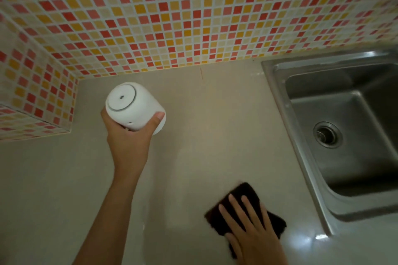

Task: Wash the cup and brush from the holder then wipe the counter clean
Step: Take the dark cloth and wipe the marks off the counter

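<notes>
My left hand (129, 135) grips a white rounded holder (131, 105) and keeps it lifted and tilted above the beige counter (193, 135), near the back left corner. Its flat top with a grey ring faces the camera. My right hand (252, 228) lies flat, fingers spread, pressing a dark brown cloth (247, 196) onto the counter near the front, left of the sink. No cup or brush is in view.
A stainless steel sink (344, 135) with a round drain (327, 134) fills the right side. A mosaic tile wall (172, 17) in red, orange and white runs along the back, with a tiled ledge (32, 114) at the left.
</notes>
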### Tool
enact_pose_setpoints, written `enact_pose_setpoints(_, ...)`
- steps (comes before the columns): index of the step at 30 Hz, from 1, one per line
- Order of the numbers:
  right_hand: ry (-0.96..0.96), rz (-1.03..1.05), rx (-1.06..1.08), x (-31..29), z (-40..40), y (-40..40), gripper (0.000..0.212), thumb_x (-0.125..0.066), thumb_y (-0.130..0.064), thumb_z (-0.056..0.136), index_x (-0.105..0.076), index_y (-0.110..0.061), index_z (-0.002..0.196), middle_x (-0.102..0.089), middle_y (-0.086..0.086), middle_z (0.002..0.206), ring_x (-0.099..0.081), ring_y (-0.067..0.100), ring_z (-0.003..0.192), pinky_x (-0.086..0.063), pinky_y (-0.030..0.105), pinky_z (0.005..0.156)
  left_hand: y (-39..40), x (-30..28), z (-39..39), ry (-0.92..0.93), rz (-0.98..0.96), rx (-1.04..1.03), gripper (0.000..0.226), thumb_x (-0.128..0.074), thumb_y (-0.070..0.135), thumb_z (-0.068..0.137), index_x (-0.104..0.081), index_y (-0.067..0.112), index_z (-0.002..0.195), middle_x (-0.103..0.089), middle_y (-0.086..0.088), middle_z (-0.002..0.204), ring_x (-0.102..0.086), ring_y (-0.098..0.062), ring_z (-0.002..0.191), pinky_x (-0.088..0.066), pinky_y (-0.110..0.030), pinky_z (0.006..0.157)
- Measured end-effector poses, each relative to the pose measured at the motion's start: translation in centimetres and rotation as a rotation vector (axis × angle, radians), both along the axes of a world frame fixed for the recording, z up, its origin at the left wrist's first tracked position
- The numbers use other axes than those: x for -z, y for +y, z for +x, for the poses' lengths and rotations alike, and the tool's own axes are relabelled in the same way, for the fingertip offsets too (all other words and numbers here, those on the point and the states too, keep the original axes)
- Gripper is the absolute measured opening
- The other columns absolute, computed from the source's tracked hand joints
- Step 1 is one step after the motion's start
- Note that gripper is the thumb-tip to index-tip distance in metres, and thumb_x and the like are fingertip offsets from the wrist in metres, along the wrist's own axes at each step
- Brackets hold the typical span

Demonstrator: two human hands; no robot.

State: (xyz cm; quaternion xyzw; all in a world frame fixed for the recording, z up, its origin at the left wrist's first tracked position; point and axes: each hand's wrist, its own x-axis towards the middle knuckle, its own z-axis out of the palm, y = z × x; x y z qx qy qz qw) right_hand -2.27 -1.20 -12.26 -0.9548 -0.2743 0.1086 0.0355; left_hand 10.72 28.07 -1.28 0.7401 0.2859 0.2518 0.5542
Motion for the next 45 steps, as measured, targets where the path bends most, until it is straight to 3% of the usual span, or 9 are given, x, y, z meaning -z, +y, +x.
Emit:
enact_pose_setpoints(5,-0.02,0.068,0.046,0.3,7.4,1.4,0.051,-0.029,-0.048,0.1,-0.031,-0.034,0.149,-0.03,-0.002,0.157,-0.024,0.026,0.146,-0.02,0.054,0.115,-1.7,0.1,-1.1,0.029,0.018,0.052,0.093,-0.088,0.037,0.061,-0.035,0.025,0.138,-0.052,0.017,0.126,-0.053,0.008,0.11,-0.047,-0.023,0.098)
enact_pose_setpoints(11,-0.014,0.065,0.421,0.2,22.3,4.5,0.054,-0.018,-0.047,0.102,-0.015,-0.032,0.153,-0.013,-0.001,0.162,-0.006,0.026,0.149,0.001,0.05,0.118,-5.8,2.1,-4.1,0.119,-0.011,0.118,0.094,-0.089,0.036,0.06,-0.036,0.026,0.137,-0.053,0.015,0.129,-0.055,-0.001,0.114,-0.048,-0.029,0.099)
enact_pose_setpoints(18,-0.075,0.122,0.417,0.5,12.0,-1.2,0.053,-0.024,-0.039,0.103,-0.024,-0.021,0.152,-0.021,0.004,0.16,-0.016,0.026,0.148,-0.014,0.048,0.119,-9.8,3.1,-5.6,0.185,-0.021,0.152,0.095,-0.089,0.035,0.059,-0.034,0.032,0.136,-0.052,0.016,0.127,-0.053,-0.004,0.113,-0.046,-0.024,0.096)
enact_pose_setpoints(22,-0.071,0.111,0.081,0.1,1.0,-2.1,0.053,-0.041,-0.041,0.096,-0.039,-0.026,0.146,-0.035,0.002,0.154,-0.032,0.028,0.142,-0.022,0.051,0.112,-10.7,2.5,-4.9,0.172,-0.047,0.085,0.096,-0.089,0.038,0.059,-0.033,0.03,0.137,-0.051,0.015,0.128,-0.053,-0.005,0.113,-0.046,-0.025,0.096)
enact_pose_setpoints(25,-0.052,0.132,-0.192,0.6,0.8,-2.2,0.049,-0.041,-0.041,0.098,-0.04,-0.029,0.145,-0.038,-0.003,0.153,-0.033,0.023,0.142,-0.022,0.05,0.112,-10.6,1.6,-4.4,0.146,-0.023,0.022,0.095,-0.088,0.039,0.061,-0.032,0.03,0.138,-0.05,0.016,0.128,-0.052,-0.004,0.113,-0.044,-0.02,0.093)
enact_pose_setpoints(32,-0.001,0.131,-0.049,0.7,18.1,4.2,0.048,-0.042,-0.029,0.101,-0.037,-0.022,0.148,-0.033,0.002,0.155,-0.024,0.027,0.146,-0.015,0.053,0.118,-11.6,0.6,-5.3,0.114,0.068,-0.074,0.092,-0.087,0.037,0.064,-0.033,0.025,0.138,-0.051,0.013,0.128,-0.052,-0.002,0.114,-0.043,-0.021,0.098)
enact_pose_setpoints(38,-0.031,0.242,-0.375,0.2,7.5,-3.1,0.048,-0.037,-0.032,0.096,-0.045,-0.026,0.143,-0.04,-0.002,0.152,-0.031,0.023,0.143,-0.022,0.05,0.117,-12.9,1.0,-6.0,0.114,0.055,-0.156,0.092,-0.086,0.04,0.064,-0.033,0.026,0.138,-0.05,0.017,0.125,-0.052,-0.002,0.114,-0.044,-0.026,0.1)
enact_pose_setpoints(41,0.047,0.26,-0.507,-0.2,3.6,-6.2,0.044,-0.036,-0.038,0.099,-0.044,-0.033,0.142,-0.037,-0.008,0.153,-0.029,0.018,0.144,-0.022,0.045,0.114,-12.9,1.0,-5.6,0.092,0.036,-0.182,0.092,-0.086,0.039,0.064,-0.033,0.024,0.138,-0.05,0.016,0.126,-0.052,0.0,0.112,-0.043,-0.013,0.095)
enact_pose_setpoints(45,-0.046,0.259,-0.383,-0.9,5.8,-4.2,0.037,-0.044,-0.037,0.096,-0.061,-0.029,0.127,-0.056,-0.008,0.137,-0.056,0.019,0.116,-0.046,0.035,0.081,-12.7,1.0,-5.4,0.08,0.025,-0.162,0.093,-0.086,0.037,0.064,-0.033,0.022,0.139,-0.05,0.016,0.125,-0.051,0.004,0.108,-0.039,0.001,0.085)
